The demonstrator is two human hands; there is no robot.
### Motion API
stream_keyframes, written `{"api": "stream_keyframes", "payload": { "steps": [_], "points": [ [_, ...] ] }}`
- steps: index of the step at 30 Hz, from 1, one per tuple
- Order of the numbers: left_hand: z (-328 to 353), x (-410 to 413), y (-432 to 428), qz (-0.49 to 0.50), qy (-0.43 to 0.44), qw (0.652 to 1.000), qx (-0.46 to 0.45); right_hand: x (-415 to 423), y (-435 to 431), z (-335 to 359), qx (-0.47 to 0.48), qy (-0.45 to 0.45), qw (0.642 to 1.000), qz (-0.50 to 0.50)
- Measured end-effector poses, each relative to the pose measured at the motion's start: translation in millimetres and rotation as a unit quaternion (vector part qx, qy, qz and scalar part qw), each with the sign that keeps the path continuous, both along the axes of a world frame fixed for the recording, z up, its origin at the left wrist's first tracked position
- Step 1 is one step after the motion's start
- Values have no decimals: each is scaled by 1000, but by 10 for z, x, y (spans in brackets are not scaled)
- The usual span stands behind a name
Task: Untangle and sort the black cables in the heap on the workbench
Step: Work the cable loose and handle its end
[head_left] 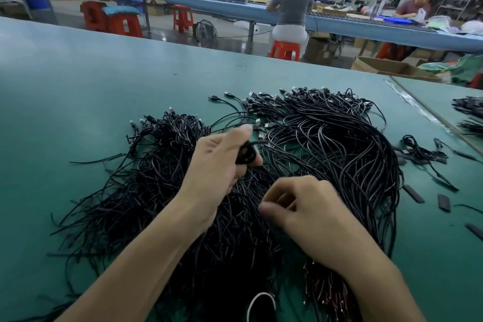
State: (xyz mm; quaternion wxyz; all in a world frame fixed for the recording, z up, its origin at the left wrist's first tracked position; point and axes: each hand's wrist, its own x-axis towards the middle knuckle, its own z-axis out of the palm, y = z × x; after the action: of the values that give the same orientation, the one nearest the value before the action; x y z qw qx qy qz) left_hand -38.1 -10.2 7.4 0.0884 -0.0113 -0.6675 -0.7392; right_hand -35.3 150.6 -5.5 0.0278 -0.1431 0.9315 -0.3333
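Note:
A big heap of black cables (167,191) with USB plugs covers the middle of the green workbench (78,81). To its right lies a combed bundle of cables (339,144), plugs pointing away from me. My left hand (217,167) is raised over the heap and grips a small coiled loop of black cable (247,153) between thumb and fingers. Lower and nearer, my right hand (303,206) hovers over the heap with fingers curled, thumb meeting fingertips; what it pinches is blurred.
Loose cables and flat black sleeves (415,193) lie scattered at the right. Another small pile of cables (470,107) sits beyond a taped seam at far right. Two people work at a long blue bench (235,8) behind. A white cable loop (261,306) lies near me.

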Motion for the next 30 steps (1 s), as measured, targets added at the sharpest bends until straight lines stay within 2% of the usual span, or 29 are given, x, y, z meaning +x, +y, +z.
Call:
{"api": "stream_keyframes", "payload": {
  "steps": [2, 5, 8, 10, 12, 16, 18, 21, 24, 27, 30],
  "points": [
    [6, 20, 30, -17, 27, 999, 2, -15, 48, 49, -84, 53, 994, -44],
    [-6, 49, 45, -65, 58, 996, -1, -1, 68, 122, -212, 130, 965, -81],
    [-1, 80, 90, -142, 59, 987, -36, 55, 24, 190, -298, 139, 944, -44],
    [3, 93, 128, -157, 58, 986, -15, 107, -14, 244, -319, 131, 939, 5],
    [7, 96, 137, -140, 63, 988, 16, 130, -36, 269, -305, 121, 944, 33],
    [-24, 70, 135, -62, 77, 995, 17, 143, -37, 260, -229, 130, 964, 32],
    [-45, 43, 134, -19, 76, 997, 23, 169, -57, 257, -197, 152, 968, 38],
    [-95, 17, 127, 17, 76, 997, -16, 185, -110, 228, -151, 193, 969, 34],
    [-157, -26, 103, 45, 51, 997, -31, 201, -196, 168, -72, 239, 968, 21],
    [-200, -64, 99, 64, 12, 998, 18, 235, -274, 143, -17, 279, 960, 22],
    [-224, -98, 106, 80, -38, 994, 72, 260, -309, 153, 20, 282, 958, 55]
  ]
}}
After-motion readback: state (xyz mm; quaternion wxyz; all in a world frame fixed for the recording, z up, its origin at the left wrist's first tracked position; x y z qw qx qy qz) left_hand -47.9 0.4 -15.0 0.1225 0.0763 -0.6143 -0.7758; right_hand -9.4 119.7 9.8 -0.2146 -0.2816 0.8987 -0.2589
